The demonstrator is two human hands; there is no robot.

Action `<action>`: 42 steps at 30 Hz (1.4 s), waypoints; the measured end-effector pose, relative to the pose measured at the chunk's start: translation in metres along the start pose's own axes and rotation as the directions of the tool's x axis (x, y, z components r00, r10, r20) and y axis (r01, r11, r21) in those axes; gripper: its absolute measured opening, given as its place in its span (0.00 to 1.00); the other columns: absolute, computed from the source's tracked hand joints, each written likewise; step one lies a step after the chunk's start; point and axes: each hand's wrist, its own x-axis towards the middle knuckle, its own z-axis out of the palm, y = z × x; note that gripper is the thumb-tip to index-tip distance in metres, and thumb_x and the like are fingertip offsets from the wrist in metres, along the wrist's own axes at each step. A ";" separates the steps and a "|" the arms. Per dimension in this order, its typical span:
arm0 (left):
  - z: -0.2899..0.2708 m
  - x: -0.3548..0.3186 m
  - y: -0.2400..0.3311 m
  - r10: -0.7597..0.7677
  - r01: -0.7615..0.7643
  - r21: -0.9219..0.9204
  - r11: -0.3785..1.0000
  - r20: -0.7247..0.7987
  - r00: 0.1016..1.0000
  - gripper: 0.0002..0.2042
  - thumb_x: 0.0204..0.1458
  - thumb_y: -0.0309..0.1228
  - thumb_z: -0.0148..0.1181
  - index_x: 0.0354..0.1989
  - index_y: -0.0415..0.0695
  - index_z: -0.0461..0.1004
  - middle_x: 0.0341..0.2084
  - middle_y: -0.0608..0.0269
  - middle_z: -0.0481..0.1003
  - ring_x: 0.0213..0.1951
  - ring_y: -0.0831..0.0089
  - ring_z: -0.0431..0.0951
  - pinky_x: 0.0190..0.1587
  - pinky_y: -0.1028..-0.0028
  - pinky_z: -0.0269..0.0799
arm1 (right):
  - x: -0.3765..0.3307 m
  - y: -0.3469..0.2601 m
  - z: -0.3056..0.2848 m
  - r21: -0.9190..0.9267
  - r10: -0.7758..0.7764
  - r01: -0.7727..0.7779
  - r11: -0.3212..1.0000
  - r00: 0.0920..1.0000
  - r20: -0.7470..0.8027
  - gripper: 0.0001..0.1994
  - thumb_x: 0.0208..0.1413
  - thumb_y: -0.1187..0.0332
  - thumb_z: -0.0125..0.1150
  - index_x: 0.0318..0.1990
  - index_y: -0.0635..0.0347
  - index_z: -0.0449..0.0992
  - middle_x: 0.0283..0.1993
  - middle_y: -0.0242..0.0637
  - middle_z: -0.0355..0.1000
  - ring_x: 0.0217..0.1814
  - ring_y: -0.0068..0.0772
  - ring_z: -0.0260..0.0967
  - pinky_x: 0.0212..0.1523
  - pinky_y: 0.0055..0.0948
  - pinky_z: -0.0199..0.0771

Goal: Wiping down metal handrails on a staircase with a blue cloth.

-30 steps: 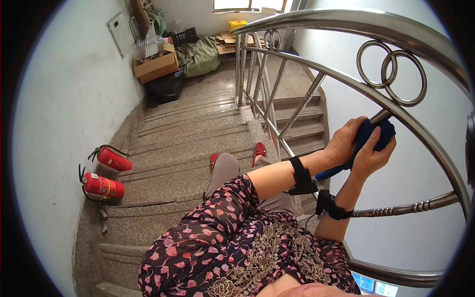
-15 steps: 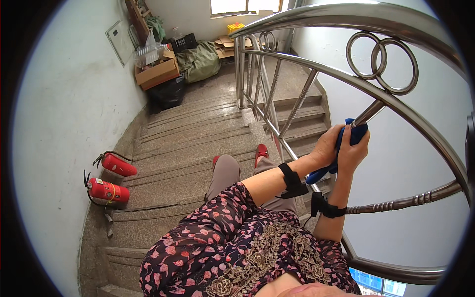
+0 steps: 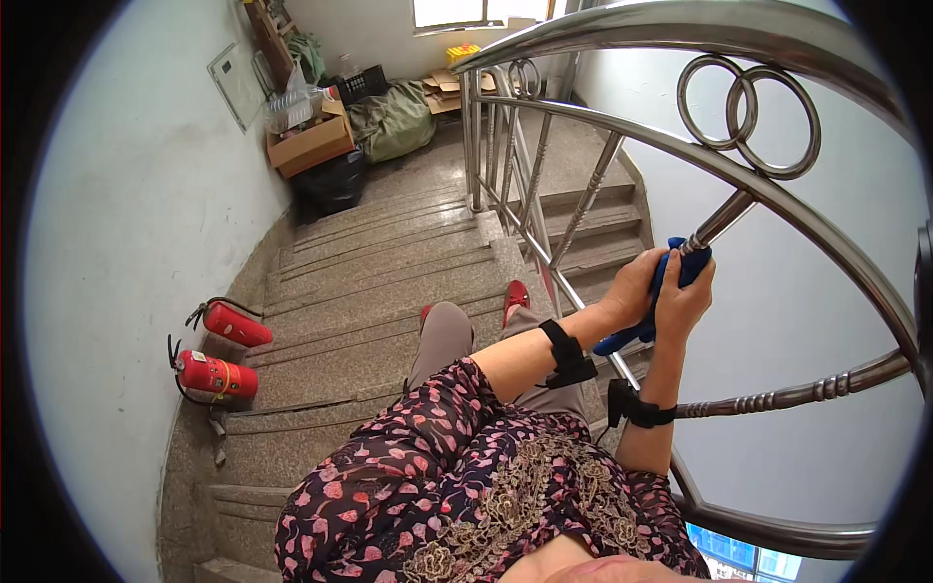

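Observation:
A blue cloth (image 3: 623, 338) is wrapped around a slanting metal baluster (image 3: 724, 218) of the stair railing. My left hand (image 3: 634, 290) is closed on the cloth from the left side. On the right side of the same bar, my right hand (image 3: 684, 299) has its fingers curled over the cloth, thumb pointing up. Part of the cloth hangs loose below my left wrist. The bar's ribbed section shows just above my hands, and its lower part is hidden by them and the cloth. Each forearm wears a black strap with a small box.
The curved steel handrail (image 3: 622, 31) and linked metal rings (image 3: 748, 115) rise above my hands. Stone steps (image 3: 379, 282) descend ahead. Two red fire extinguishers (image 3: 219, 374) stand by the left wall. On the landing are a cardboard box (image 3: 311, 146), a green sack (image 3: 394, 124) and a black bag (image 3: 328, 185).
Both hands and the blue cloth have slid a little down the baluster, toward the lower left. My grip on the cloth stays closed.

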 end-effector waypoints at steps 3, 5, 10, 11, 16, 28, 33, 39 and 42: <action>0.000 -0.001 0.000 -0.020 0.020 0.021 1.000 0.009 1.000 0.19 0.51 0.26 0.54 0.53 0.41 0.64 0.44 0.45 0.71 0.47 0.48 0.72 0.49 0.61 0.68 | -0.001 -0.001 0.000 0.031 -0.025 0.025 0.999 1.000 -0.001 0.15 0.54 0.65 0.60 0.44 0.64 0.69 0.37 0.48 0.73 0.38 0.50 0.73 0.40 0.39 0.72; -0.002 -0.003 -0.001 -0.020 0.020 0.044 0.999 -0.010 1.000 0.19 0.52 0.28 0.55 0.53 0.41 0.65 0.43 0.47 0.73 0.46 0.52 0.75 0.48 0.65 0.69 | -0.004 0.001 0.002 0.015 -0.003 0.003 1.000 1.000 0.009 0.14 0.54 0.65 0.60 0.44 0.64 0.69 0.37 0.47 0.73 0.39 0.50 0.73 0.41 0.39 0.72; -0.002 -0.009 -0.009 -0.048 0.047 0.064 0.997 0.002 0.999 0.18 0.53 0.29 0.54 0.53 0.41 0.65 0.44 0.47 0.72 0.47 0.52 0.74 0.49 0.65 0.69 | -0.012 0.008 0.007 0.010 0.008 -0.008 1.000 1.000 0.025 0.14 0.54 0.65 0.61 0.44 0.63 0.69 0.37 0.46 0.73 0.40 0.50 0.73 0.42 0.40 0.71; -0.003 -0.011 -0.009 -0.055 0.055 0.056 0.997 0.000 0.998 0.18 0.53 0.29 0.54 0.53 0.41 0.65 0.45 0.47 0.72 0.48 0.52 0.73 0.50 0.65 0.68 | -0.014 0.010 0.009 -0.012 0.013 -0.013 1.000 1.000 0.026 0.14 0.54 0.65 0.61 0.44 0.63 0.69 0.38 0.46 0.72 0.40 0.50 0.72 0.42 0.40 0.71; -0.006 -0.017 -0.007 -0.117 0.113 0.076 0.991 0.049 0.992 0.18 0.52 0.29 0.54 0.53 0.42 0.65 0.45 0.48 0.71 0.49 0.51 0.72 0.51 0.65 0.68 | -0.022 0.022 0.012 -0.012 -0.002 0.002 1.000 0.999 0.036 0.15 0.55 0.65 0.60 0.44 0.63 0.68 0.37 0.46 0.72 0.40 0.49 0.72 0.43 0.40 0.70; -0.005 -0.031 -0.024 -0.210 0.200 0.140 0.970 0.060 0.976 0.18 0.52 0.31 0.55 0.51 0.44 0.65 0.45 0.49 0.70 0.48 0.50 0.72 0.49 0.63 0.68 | -0.037 0.031 0.018 0.023 0.064 -0.067 0.998 0.993 0.102 0.13 0.56 0.64 0.60 0.43 0.62 0.68 0.37 0.43 0.72 0.40 0.45 0.72 0.45 0.37 0.70; -0.005 -0.035 -0.029 -0.218 0.204 0.172 0.964 0.067 0.974 0.18 0.52 0.31 0.55 0.51 0.43 0.65 0.46 0.49 0.70 0.48 0.49 0.71 0.49 0.62 0.68 | -0.042 0.035 0.020 0.006 0.076 -0.077 0.997 0.991 0.107 0.13 0.55 0.64 0.60 0.42 0.62 0.67 0.37 0.43 0.72 0.40 0.45 0.71 0.45 0.37 0.70; -0.004 -0.042 -0.042 -0.173 0.155 0.204 0.966 0.070 0.983 0.16 0.54 0.32 0.52 0.51 0.43 0.65 0.43 0.47 0.70 0.46 0.47 0.71 0.47 0.59 0.69 | -0.050 0.048 0.024 0.008 0.060 -0.062 0.998 0.989 0.137 0.16 0.53 0.66 0.61 0.45 0.63 0.67 0.39 0.47 0.71 0.44 0.54 0.69 0.45 0.44 0.67; -0.005 -0.046 -0.044 -0.224 0.203 0.205 0.958 0.084 0.971 0.18 0.51 0.30 0.55 0.51 0.43 0.65 0.44 0.48 0.70 0.47 0.48 0.71 0.47 0.60 0.69 | -0.055 0.051 0.027 -0.003 0.057 -0.057 0.998 0.990 0.130 0.16 0.53 0.66 0.61 0.45 0.63 0.67 0.39 0.47 0.71 0.43 0.54 0.69 0.45 0.44 0.67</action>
